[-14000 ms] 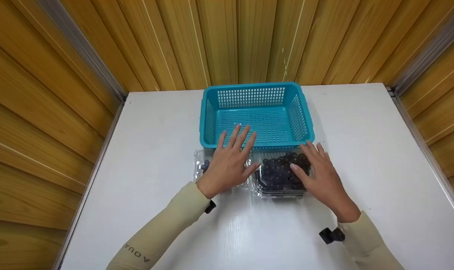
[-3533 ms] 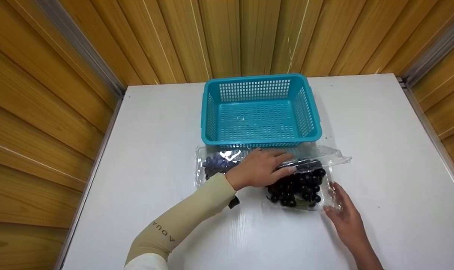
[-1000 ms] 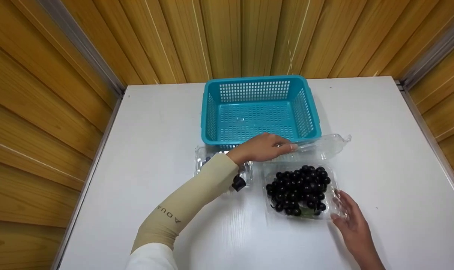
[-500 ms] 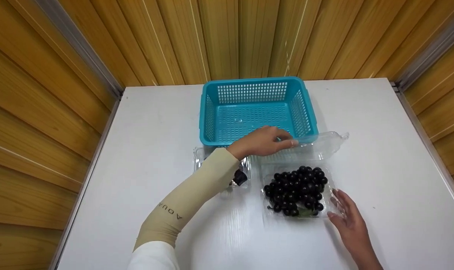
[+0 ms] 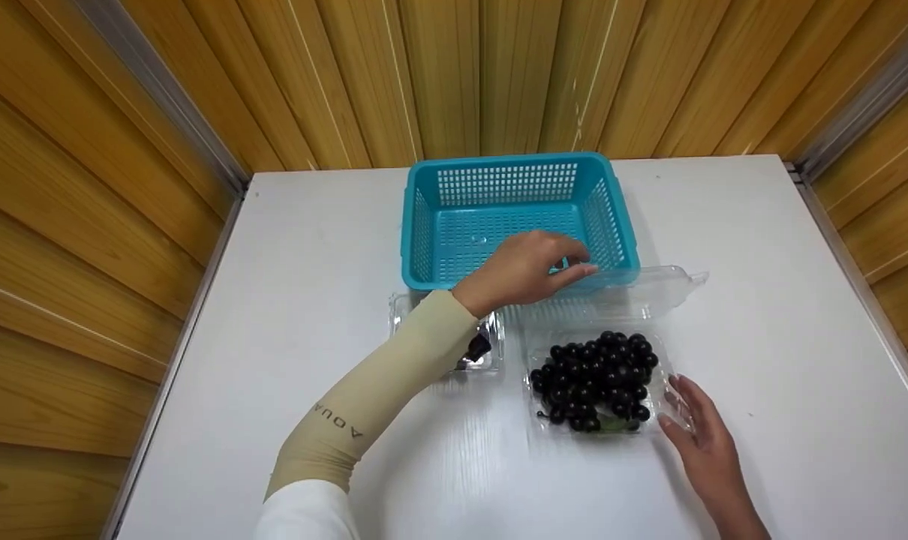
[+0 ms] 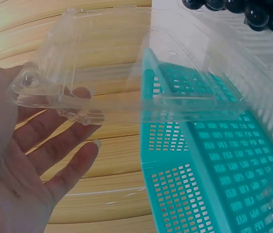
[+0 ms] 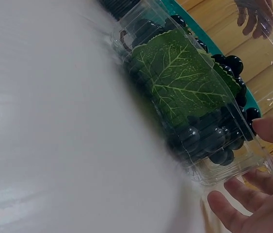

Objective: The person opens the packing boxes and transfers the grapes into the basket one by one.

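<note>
A clear plastic fruit box (image 5: pixel 655 397) lies with its lid raised, filled by a bunch of dark grapes (image 5: pixel 593 379). A green leaf (image 7: pixel 182 80) shows through its near side in the right wrist view. The right hand (image 5: pixel 703 439) holds the box at its right end, thumb at the near corner, fingers along the side. Beside the upright, see-through lid (image 5: pixel 645 294) is the left hand (image 5: pixel 521 266), its fingers loosely bent. The left wrist view shows those fingers spread behind the lid's corner; whether they touch it is unclear.
A blue-green basket (image 5: pixel 514 160) with nothing in it stands behind the boxes. Another clear box (image 5: pixel 495 360) lies to the left, mostly covered by the left forearm. Wood-patterned panels (image 5: pixel 446 82) enclose the white table (image 5: pixel 296 300) at the back and sides.
The lid, shut at first, has been lifted off the grapes and now stands upright. Over the last second the left hand has risen slightly and loosened around the lid's edge. The right hand stays put.
</note>
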A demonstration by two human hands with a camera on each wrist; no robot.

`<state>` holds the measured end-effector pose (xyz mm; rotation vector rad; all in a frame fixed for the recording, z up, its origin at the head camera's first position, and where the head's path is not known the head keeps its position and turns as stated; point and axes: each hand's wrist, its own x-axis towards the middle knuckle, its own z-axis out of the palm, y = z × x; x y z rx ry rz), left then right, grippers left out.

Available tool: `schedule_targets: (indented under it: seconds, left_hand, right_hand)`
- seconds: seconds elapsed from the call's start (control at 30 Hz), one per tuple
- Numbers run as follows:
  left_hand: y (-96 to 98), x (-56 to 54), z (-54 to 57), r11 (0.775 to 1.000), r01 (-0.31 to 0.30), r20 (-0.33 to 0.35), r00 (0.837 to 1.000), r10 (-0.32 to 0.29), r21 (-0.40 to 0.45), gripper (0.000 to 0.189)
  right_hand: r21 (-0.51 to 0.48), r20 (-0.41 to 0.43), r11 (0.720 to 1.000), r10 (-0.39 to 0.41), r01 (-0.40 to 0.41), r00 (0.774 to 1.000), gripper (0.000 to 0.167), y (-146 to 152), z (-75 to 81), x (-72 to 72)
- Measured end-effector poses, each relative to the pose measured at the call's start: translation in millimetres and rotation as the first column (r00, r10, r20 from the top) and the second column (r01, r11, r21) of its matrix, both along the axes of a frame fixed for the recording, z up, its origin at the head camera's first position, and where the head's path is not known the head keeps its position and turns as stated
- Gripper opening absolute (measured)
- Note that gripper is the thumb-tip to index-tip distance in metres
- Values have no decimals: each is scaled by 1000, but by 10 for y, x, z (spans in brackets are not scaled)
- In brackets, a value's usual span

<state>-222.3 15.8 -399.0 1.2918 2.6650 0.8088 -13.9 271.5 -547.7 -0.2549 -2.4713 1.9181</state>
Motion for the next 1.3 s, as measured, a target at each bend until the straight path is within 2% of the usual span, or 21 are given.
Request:
schedule_targets:
  seconds: [0.2,0.4,0.53,0.7,0.8,0.97,1.3]
  left_hand:
    - [3,18,35,1000,9,-22,1000,-8,13,35]
    - [9,43,69,999,35,-85,996,-33,24,31]
    - [4,46,61,998,45,-93,995,-41,37,37]
    - [-21,43,51,998,55,-70,996,-53,20,53]
    - [-28,43,52,998,65,-76,995,-65,-1,56]
    - [-26,35,56,997,69,-102,992,-71,-28,50]
    - [-7,46,117,994,63,-95,993,-71,-84,37]
  right_hand:
    - [37,-16,999,9,-8,1000,65,16,31,-37]
    - [7,-70,1000,-9,10,998,63,19,31,-62]
    - [19,-69,1000,-8,9,998,64,17,18,-55]
    - [63,-72,998,28,-23,997,66,13,-1,-39]
    - [105,-54,993,50,-44,997,68,24,-3,-36]
    - [156,-5,986,56,-55,998,69,42,9,-17]
    - [163,29,985,55,-59,998,71,43,23,54]
